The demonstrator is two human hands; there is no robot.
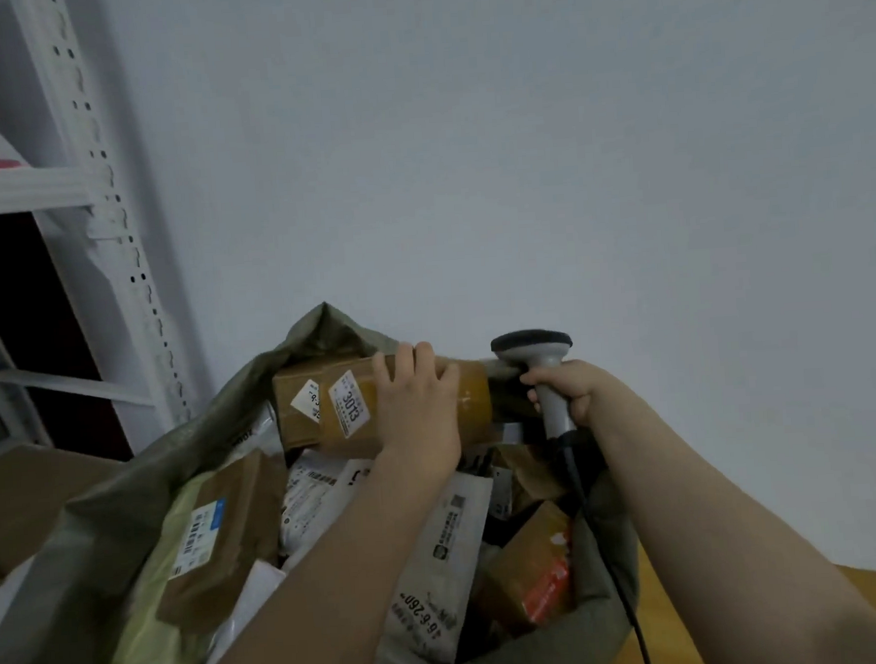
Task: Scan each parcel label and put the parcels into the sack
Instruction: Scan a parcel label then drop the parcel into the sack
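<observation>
Parcels already fill the grey-green sack point(141, 468) nearly to its rim, from a brown-paper packet point(218, 540) at the left through white mailers point(440, 562) to an orange-printed box point(537, 567) at the near right, so much of the work looks done. At the far side a cardboard box point(317, 406) sits on the pile, the left hand point(420, 410) gripping its top edge; just right, the right hand point(568, 395) is wrapped round the scanner point(540, 361) handle. Whether this box has been scanned, or how many parcels remain outside, cannot be told.
</observation>
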